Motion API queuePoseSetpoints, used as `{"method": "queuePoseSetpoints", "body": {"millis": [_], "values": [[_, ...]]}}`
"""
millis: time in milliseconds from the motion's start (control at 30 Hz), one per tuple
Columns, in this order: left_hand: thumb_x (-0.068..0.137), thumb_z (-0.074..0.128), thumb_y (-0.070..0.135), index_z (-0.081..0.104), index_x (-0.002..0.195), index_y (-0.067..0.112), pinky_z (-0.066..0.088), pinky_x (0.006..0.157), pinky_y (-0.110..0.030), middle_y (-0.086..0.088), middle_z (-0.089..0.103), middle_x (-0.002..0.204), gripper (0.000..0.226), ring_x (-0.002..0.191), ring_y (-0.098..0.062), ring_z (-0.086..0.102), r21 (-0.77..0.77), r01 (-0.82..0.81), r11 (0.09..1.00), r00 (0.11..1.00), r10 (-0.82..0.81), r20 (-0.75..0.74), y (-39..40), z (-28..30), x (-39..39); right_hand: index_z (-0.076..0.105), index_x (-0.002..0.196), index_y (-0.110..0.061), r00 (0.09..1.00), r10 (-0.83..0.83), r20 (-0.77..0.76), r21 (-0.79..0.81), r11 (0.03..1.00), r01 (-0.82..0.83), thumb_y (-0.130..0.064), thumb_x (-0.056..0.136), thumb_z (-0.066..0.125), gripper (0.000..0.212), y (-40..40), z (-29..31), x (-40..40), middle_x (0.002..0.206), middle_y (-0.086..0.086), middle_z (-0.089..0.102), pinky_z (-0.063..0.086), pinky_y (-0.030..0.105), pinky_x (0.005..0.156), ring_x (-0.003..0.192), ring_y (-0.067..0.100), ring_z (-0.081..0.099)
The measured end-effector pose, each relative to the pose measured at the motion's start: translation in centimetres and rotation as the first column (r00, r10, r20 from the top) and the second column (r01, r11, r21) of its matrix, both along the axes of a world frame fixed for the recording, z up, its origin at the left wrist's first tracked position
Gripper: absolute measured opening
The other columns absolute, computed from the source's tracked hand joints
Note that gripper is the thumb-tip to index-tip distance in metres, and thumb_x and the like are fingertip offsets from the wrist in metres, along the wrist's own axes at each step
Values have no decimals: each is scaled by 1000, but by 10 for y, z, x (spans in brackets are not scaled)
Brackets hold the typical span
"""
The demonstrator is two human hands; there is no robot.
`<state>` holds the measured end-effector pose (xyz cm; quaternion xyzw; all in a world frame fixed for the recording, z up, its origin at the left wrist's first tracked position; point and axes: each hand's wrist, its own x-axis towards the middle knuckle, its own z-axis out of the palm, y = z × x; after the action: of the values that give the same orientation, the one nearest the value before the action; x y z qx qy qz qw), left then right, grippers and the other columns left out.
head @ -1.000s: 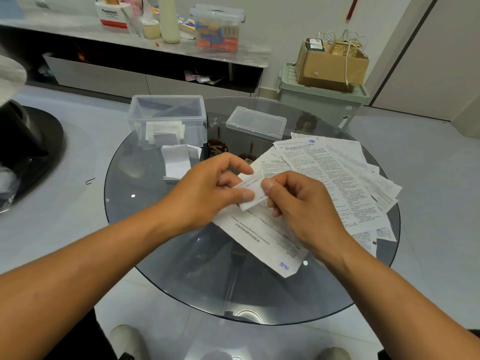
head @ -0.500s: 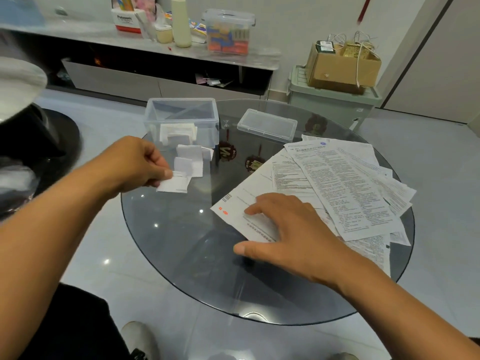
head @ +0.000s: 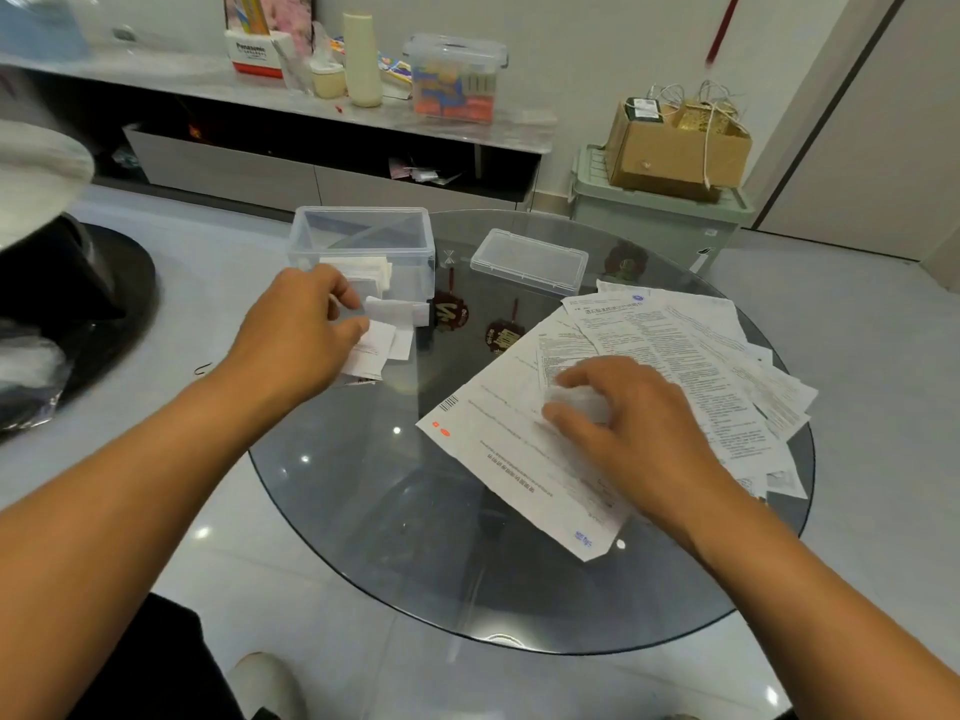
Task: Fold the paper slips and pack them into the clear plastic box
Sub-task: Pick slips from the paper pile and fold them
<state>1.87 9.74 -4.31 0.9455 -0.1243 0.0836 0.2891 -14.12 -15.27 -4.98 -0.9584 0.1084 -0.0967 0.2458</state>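
The clear plastic box (head: 363, 236) stands open at the far left of the round glass table (head: 363, 511), with folded slips inside it. In front of the box lies a small pile of folded slips (head: 387, 330). My left hand (head: 296, 335) reaches to that pile and pinches a folded slip (head: 371, 350) at its edge. My right hand (head: 623, 423) rests on a large printed sheet (head: 498, 449), its fingers curled around a bunched part of the paper. More unfolded sheets (head: 691, 356) fan out on the right.
The box's clear lid (head: 530, 262) lies behind the sheets. Beyond the table are a low shelf (head: 311, 111) with containers, a green bin (head: 654, 215) with a cardboard box on it, and a black chair base (head: 78, 314) at left.
My left hand carried the folded slip from the table's middle to the pile in front of the box. My right hand let go of it and settled on the large sheet, bunching it.
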Motion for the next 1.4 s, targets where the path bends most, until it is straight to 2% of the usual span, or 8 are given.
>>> {"method": "queuePoseSetpoints", "body": {"millis": [200, 400, 633, 900, 1000, 1100, 1167, 1400], "values": [[97, 64, 25, 60, 114, 25, 50, 80, -35, 5, 49, 113, 17, 96, -18, 57, -25, 243, 970, 949, -232, 211, -28, -3, -22, 41, 145, -28, 895, -224, -386, -188, 969, 162, -38, 91, 62, 59, -27, 12, -2, 142, 4, 49, 38, 47, 109, 128, 31, 48], [97, 64, 33, 56, 137, 28, 39, 102, -26, 11, 49, 146, 41, 132, -10, 46, 87, 517, 852, 853, -521, 38, -48, -18, -36, 53, 122, -18, 906, -262, -334, -408, 906, 111, -10, 90, 55, 33, -35, 2, -10, 104, 1, 57, 42, 34, 69, 86, 23, 53], [92, 67, 50, 31, 153, 43, 34, 115, -29, 22, 31, 158, 71, 144, -1, 30, 117, 649, 752, 760, -647, -63, -57, -32, -40, 53, 113, -23, 949, -191, -251, -617, 787, -5, -11, 88, 65, 31, -8, 22, -18, 94, -2, 44, 37, 33, 68, 82, 23, 53], [87, 79, 23, 72, 120, 30, 47, 105, -35, 8, 62, 137, 35, 127, -9, 53, 73, 765, 640, 630, -767, 123, -69, -42, -44, 60, 122, -31, 972, 142, -190, -514, 829, -221, -16, 95, 55, 31, 37, 16, -20, 105, -3, 69, 25, 35, 78, 99, 26, 63], [89, 74, 14, 75, 104, 29, 53, 92, -36, 14, 70, 114, 21, 109, -5, 63, -71, 769, 635, 637, -771, -3, -67, -42, -44, 58, 133, -46, 950, 253, -184, -168, 944, -284, -32, 93, 64, 43, 18, 23, -21, 118, -21, 69, 38, 28, 96, 115, 8, 59], [91, 73, 12, 72, 98, 31, 54, 97, -38, 14, 73, 110, 21, 107, -6, 67, -354, 651, 672, 665, -729, -161, -63, -38, -46, 38, 136, -68, 810, 420, -409, 263, 904, -336, -44, 76, 85, 79, -22, 46, -36, 126, -47, 46, 24, 9, 110, 124, -29, 33], [91, 74, 13, 71, 97, 26, 54, 100, -39, 11, 74, 112, 14, 109, -7, 68, -458, 591, 664, 658, -725, -202, -61, -35, -46, 30, 136, -76, 751, 454, -480, 374, 880, -294, -54, 64, 90, 97, -52, 57, -47, 138, -46, 42, 30, 21, 117, 134, -22, 32], [85, 80, 13, 70, 99, 21, 43, 113, -35, 7, 68, 129, 19, 134, -6, 52, -515, 665, 541, 468, -839, -278, -59, -31, -54, 54, 127, -66, 905, 306, -294, 76, 952, -297, -44, 81, 83, 59, -69, 25, -30, 149, -36, 37, 29, 28, 117, 136, -10, 34]]}}
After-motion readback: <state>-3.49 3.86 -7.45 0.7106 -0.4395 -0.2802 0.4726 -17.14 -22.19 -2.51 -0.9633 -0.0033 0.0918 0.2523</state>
